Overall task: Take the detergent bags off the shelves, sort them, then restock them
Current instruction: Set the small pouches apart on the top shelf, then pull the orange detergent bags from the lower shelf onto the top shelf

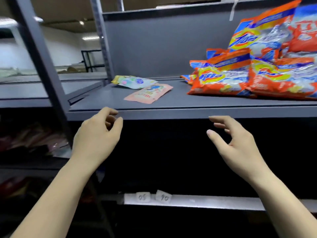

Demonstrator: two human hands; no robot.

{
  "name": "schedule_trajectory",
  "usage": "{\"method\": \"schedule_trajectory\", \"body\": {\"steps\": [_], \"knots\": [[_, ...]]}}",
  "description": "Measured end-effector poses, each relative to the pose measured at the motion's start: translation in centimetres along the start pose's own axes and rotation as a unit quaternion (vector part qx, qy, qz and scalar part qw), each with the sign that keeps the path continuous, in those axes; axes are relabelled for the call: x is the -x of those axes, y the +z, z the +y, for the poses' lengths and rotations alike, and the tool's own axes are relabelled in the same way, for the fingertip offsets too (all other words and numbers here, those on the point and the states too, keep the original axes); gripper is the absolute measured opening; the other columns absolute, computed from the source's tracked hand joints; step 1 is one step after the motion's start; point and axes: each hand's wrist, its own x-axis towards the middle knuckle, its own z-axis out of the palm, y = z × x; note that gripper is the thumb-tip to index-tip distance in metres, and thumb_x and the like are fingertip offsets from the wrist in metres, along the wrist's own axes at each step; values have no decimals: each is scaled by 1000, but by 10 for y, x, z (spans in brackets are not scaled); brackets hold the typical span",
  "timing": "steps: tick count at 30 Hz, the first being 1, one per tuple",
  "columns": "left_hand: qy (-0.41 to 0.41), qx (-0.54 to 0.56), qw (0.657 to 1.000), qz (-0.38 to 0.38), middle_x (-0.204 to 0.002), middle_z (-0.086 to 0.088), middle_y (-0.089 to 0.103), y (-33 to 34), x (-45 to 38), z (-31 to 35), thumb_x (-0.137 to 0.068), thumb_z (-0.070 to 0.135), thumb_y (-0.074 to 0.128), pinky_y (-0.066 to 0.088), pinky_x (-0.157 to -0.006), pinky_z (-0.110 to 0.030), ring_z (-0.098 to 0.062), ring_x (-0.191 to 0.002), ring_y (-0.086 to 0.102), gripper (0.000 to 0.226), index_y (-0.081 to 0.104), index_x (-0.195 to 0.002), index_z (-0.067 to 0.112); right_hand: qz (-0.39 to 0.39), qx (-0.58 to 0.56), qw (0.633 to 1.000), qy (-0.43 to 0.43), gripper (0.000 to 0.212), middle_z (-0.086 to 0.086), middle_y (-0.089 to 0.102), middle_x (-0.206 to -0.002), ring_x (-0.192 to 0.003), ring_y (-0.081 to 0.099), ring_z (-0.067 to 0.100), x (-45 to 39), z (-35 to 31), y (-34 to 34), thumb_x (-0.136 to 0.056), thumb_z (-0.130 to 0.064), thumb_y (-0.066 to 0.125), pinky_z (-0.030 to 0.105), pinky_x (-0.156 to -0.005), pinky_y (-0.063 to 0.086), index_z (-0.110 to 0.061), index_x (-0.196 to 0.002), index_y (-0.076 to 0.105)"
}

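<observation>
Both hands, left (97,134) and right (238,143), hung loosely curled, holding nothing, below the grey metal shelf (171,114). Orange plastic detergent bags (223,78) were heaped at two o'clock, two small pastel pouches (147,93) apart at twelve, probably sorted by kind.

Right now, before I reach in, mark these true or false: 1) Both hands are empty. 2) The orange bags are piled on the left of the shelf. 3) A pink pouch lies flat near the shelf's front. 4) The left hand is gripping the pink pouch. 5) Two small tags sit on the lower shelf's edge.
1) True: the left hand and right hand hold nothing.
2) False: the orange bags are piled on the right of the shelf.
3) True: the pink pouch lies flat there.
4) False: the left hand hovers below the shelf's edge, apart from the pouch.
5) True: two tags sit there.
</observation>
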Motion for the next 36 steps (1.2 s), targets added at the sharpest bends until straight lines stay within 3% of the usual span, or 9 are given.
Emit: {"method": "schedule_trajectory", "body": {"steps": [7, 11, 14, 17, 19, 22, 25, 30, 36], "knots": [[-103, -69, 992, -14, -80, 19, 63, -51, 38, -85, -89, 36, 55, 46, -76, -34, -15, -83, 62, 7, 60, -94, 34, -125, -29, 992, -17, 34, -21, 56, -117, -112, 52, -4, 17, -36, 85, -87, -32, 59, 6, -86, 34, -36, -121, 53], [-153, -103, 983, -6, -76, 21, 60, -72, 56, -121, -91, 36, 53, 39, -66, -30, -6, -70, 56, 9, 59, -97, 34, -214, -25, 975, -47, 41, -27, 48, -124, -115, 46, -9, 22, -57, 131, -89, -39, 56, 7, -86, 33, -40, -128, 46], [-178, -136, 974, -18, -78, 18, 61, -84, 65, -146, -91, 38, 52, 39, -70, -30, -14, -74, 56, 11, 59, -99, 33, -278, -26, 957, -75, 44, -30, 43, -129, -120, 41, -12, 25, -72, 165, -91, -43, 54, 11, -88, 36, -43, -132, 41], [-200, -178, 963, -33, -86, 14, 61, -100, 70, -174, -93, 38, 50, 38, -75, -30, -14, -75, 53, 14, 58, -102, 31, -333, -44, 936, -104, 44, -33, 41, -129, -121, 39, -13, 28, -90, 203, -91, -45, 53, 9, -87, 36, -44, -133, 41], [-215, -199, 955, -49, -78, 13, 60, -112, 72, -192, -94, 39, 48, 37, -73, -29, -11, -70, 53, 15, 57, -103, 31, -362, -62, 923, -118, 44, -33, 41, -129, -121, 39, -13, 30, -103, 228, -92, -44, 53, 10, -90, 36, -43, -133, 40], [-236, -211, 947, -57, -66, 8, 60, -126, 70, -218, -94, 41, 46, 39, -64, -28, -8, -62, 56, 15, 56, -103, 34, -387, -83, 908, -137, 43, -34, 41, -128, -120, 37, -15, 32, -121, 266, -92, -43, 53, 6, -88, 33, -42, -133, 40], [-247, -221, 941, -62, -71, 8, 62, -136, 65, -248, -94, 42, 46, 42, -62, -28, -8, -64, 58, 18, 55, -107, 34, -407, -101, 897, -138, 43, -35, 41, -127, -117, 37, -19, 32, -136, 303, -92, -43, 53, 0, -88, 30, -42, -133, 40], [-250, -240, 935, -78, -79, 9, 64, -146, 44, -307, -94, 42, 46, 49, -74, -31, -9, -69, 61, 21, 55, -110, 32, -440, -115, 882, -124, 43, -33, 41, -129, -120, 38, -13, 28, -158, 369, -92, -45, 52, 12, -99, 33, -42, -133, 40], [-254, -270, 924, -91, -90, 15, 62, -166, 5, -372, -96, 43, 43, 49, -74, -28, -5, -73, 60, 26, 55, -116, 31, -445, -107, 883, -108, 42, -24, 43, -131, -120, 43, -5, 2, -184, 448, -93, -43, 52, 21, -101, 37, -39, -133, 41]]}}
